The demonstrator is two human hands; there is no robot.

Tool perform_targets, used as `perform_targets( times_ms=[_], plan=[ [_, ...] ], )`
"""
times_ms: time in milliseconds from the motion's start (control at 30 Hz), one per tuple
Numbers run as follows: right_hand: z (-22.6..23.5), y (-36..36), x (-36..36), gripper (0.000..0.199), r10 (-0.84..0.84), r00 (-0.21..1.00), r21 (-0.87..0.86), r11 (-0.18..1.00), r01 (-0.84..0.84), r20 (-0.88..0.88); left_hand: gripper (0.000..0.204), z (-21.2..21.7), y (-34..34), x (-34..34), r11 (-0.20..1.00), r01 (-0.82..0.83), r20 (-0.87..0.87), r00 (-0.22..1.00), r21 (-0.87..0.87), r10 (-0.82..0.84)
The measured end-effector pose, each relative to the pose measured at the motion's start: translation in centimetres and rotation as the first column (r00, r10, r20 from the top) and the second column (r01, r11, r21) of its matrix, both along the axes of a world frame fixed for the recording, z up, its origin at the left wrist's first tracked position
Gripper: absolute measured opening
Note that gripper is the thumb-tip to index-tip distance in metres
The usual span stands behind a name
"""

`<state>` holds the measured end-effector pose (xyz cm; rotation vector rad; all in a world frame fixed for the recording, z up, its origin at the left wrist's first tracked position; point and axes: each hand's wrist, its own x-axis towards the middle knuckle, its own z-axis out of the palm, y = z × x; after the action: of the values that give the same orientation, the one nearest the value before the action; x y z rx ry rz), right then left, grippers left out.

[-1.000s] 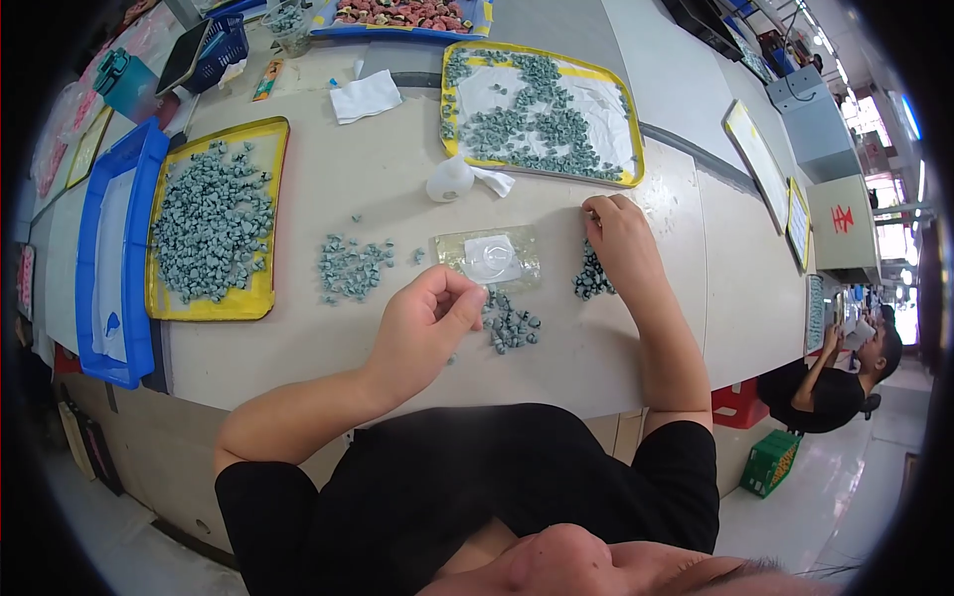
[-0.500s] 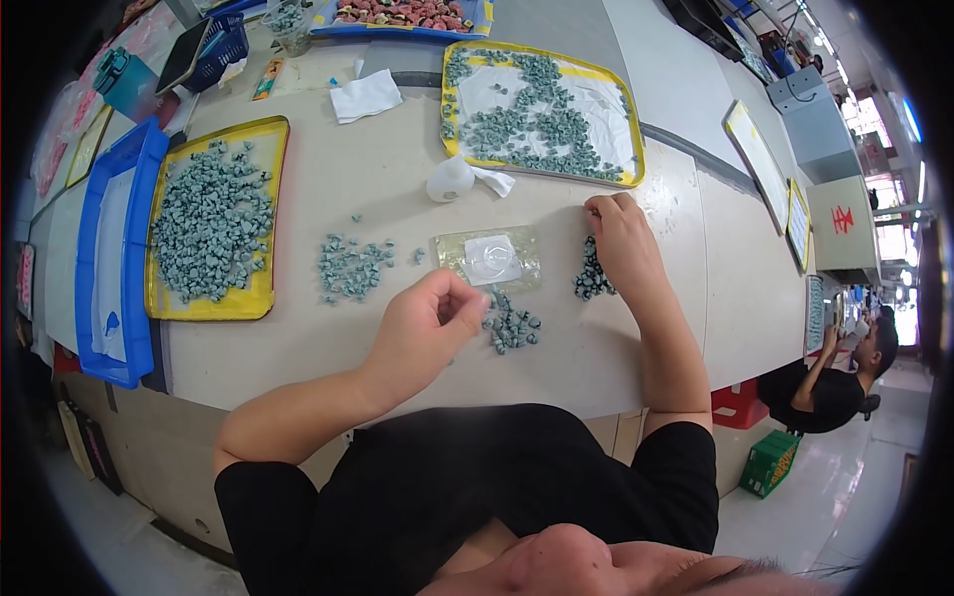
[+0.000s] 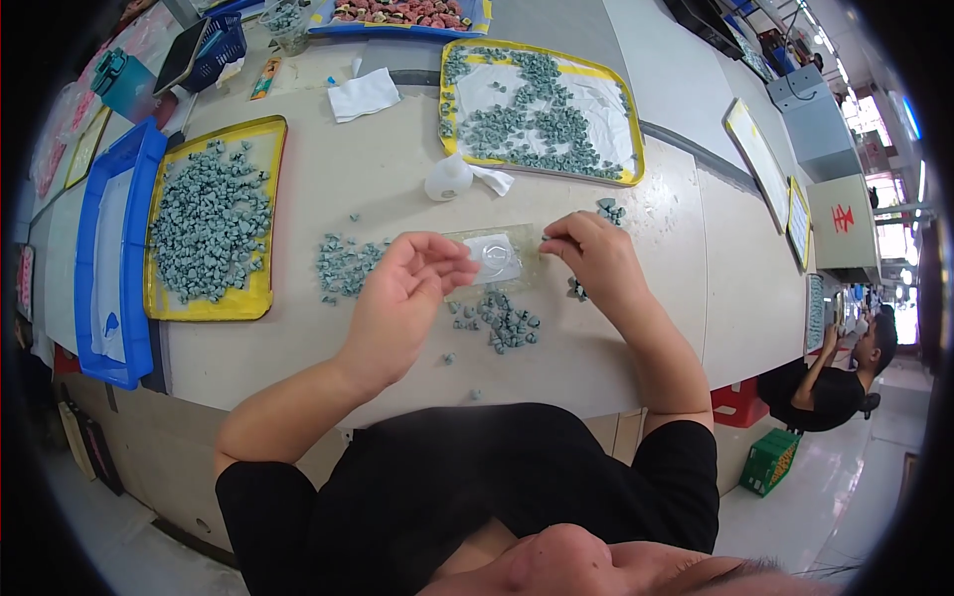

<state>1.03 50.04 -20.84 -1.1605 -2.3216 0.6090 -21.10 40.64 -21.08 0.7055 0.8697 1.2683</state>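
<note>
Closest to me, a small heap of grey-green pieces (image 3: 502,323) lies loose on the desk (image 3: 616,348), within easy reach of both hands. My left hand (image 3: 402,298) hovers just above the desk with its palm turned up and the fingers (image 3: 442,260) loosely spread, holding nothing I can make out. My right hand (image 3: 596,260) has thumb and forefinger pressed together at the edge of the clear plastic bag (image 3: 492,260), which lies flat between my hands; whether a piece is in the pinch I cannot tell. Left of the bag sits a second small heap (image 3: 343,266). Farther out, a yellow tray (image 3: 211,233) at my left is heaped with the same pieces, and another yellow tray (image 3: 542,114) beyond holds them spread thin on white.
</note>
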Motion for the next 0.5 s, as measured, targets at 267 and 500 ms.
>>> perform_targets(
  times_ms=[267,500],
  plan=[
    [0.9,-1.7,-0.1,0.016,0.22,0.958,0.061,0.97,-0.235,0.183,0.018,1.7,0.9,-0.2,0.976,-0.081,0.067,0.993,-0.203,0.097],
    [1.7,-2.8,-0.1,0.022,0.253,0.893,0.097,0.946,-0.309,0.373,0.023,-0.1,0.6,-3.6,0.969,0.194,0.303,0.943,-0.154,-0.14]
  ],
)
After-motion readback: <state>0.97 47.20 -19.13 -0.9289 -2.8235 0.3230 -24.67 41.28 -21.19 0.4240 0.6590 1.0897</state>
